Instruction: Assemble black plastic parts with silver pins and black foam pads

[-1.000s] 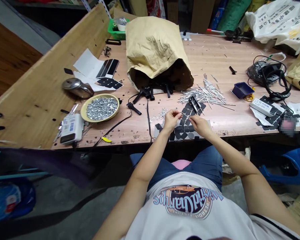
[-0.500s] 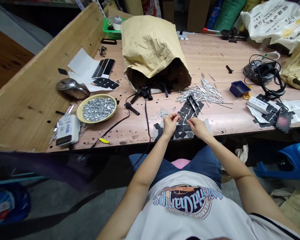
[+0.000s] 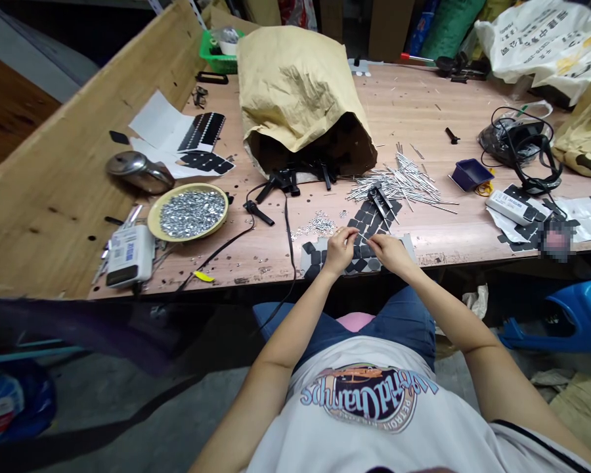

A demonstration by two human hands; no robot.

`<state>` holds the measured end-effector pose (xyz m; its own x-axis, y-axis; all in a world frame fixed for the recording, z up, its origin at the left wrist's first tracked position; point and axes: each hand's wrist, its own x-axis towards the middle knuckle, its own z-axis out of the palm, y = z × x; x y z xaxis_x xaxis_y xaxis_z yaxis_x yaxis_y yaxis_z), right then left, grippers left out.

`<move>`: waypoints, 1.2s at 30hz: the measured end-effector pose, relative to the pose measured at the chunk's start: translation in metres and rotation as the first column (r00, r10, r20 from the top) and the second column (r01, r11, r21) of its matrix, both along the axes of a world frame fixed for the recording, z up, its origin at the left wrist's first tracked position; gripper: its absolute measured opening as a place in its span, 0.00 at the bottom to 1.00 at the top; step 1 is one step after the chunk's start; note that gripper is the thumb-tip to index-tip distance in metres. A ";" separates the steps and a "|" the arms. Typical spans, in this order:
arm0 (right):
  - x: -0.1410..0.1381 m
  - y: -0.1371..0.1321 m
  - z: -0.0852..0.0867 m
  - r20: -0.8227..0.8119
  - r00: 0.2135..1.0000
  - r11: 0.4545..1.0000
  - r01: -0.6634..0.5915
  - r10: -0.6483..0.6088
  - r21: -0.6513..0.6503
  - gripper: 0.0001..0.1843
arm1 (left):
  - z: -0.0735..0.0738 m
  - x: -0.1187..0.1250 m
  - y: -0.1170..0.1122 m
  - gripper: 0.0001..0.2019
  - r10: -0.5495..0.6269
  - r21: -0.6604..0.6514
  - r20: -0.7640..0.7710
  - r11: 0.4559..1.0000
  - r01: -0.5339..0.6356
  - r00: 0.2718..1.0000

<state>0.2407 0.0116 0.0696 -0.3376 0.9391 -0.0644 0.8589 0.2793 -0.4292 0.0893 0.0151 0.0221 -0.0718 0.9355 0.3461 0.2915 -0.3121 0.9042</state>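
Observation:
Over black pads (image 3: 362, 264) at the table's front edge, my two hands almost meet. My right hand (image 3: 390, 252) pinches a thin metal rod (image 3: 364, 238), which slants up toward my left fingers. My left hand (image 3: 341, 249) is closed in a pinch at the rod's other end; anything tiny between those fingertips is too small to name. Just beyond lie a black clamp-like part (image 3: 381, 199) and a pile of metal rods (image 3: 398, 184). Small metal pieces, seemingly nuts (image 3: 321, 223), are scattered left of the pads.
A large paper bag (image 3: 295, 85) lies with its mouth toward me, black parts (image 3: 286, 180) spilling out. To the left are a bowl of small metal pieces (image 3: 192, 213), a white box (image 3: 129, 256) and a cable (image 3: 290, 236). A purple tray (image 3: 470, 175) stands right.
My left hand has shifted slightly right, closing the gap to the rod's end. My right hand stays almost where it was, still pinching the rod. The view has turned a little.

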 end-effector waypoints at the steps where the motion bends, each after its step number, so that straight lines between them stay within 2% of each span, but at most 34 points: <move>1: 0.000 0.000 0.000 -0.005 1.000 1.000 0.002 -0.002 -0.010 0.14 | -0.001 0.000 0.000 0.08 -0.008 0.030 -0.029 0.999 0.009 1.000; 5: 0.000 -0.001 0.001 -0.045 0.999 0.999 0.009 -0.011 -0.033 0.12 | -0.008 -0.001 0.001 0.10 -0.017 0.124 -0.101 0.992 0.029 0.995; 10: 0.000 -0.004 0.004 -0.136 0.991 0.998 -0.001 -0.007 -0.058 0.12 | -0.010 -0.002 -0.001 0.10 0.009 0.137 -0.076 0.991 0.002 0.997; 13: -0.001 -0.007 0.006 -0.199 0.980 0.997 -0.021 0.007 -0.069 0.13 | -0.005 0.000 -0.004 0.09 0.071 0.101 0.043 0.992 -0.075 0.997; 17: -0.002 -0.010 0.005 -0.223 0.975 1.000 -0.014 0.008 -0.024 0.14 | 0.001 0.004 -0.006 0.11 0.159 -0.048 0.284 0.987 -0.151 0.946; 21: -0.003 -0.012 0.002 -0.210 0.978 1.000 0.006 -0.004 0.009 0.13 | 0.005 0.006 -0.004 0.13 0.115 -0.170 0.467 0.985 -0.039 0.877; 25: -0.003 -0.012 -0.002 -0.228 0.974 1.000 0.005 0.002 0.030 0.14 | 0.010 0.004 -0.003 0.10 0.044 -0.191 0.495 0.980 0.059 0.868; 29: -0.003 -0.012 -0.004 -0.222 0.975 0.999 0.013 -0.004 0.036 0.13 | 0.012 0.006 -0.001 0.09 0.047 -0.280 0.554 0.951 0.133 0.831; 32: -0.003 -0.011 -0.005 -0.221 0.975 0.999 0.007 0.002 0.040 0.14 | 0.015 0.006 0.001 0.09 0.053 -0.365 0.678 0.890 0.273 0.733; 36: -0.001 -0.012 -0.006 -0.241 0.970 0.998 -0.024 0.036 0.054 0.14 | 0.024 0.001 -0.001 0.09 0.060 -0.405 0.821 0.762 0.505 0.567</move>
<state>0.2395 -0.0002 0.0633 -0.3656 0.9281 0.0698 0.7220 0.3302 -0.6081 0.0905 0.0139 0.0462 0.2072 0.9315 -0.2989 -0.5801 0.3630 0.7292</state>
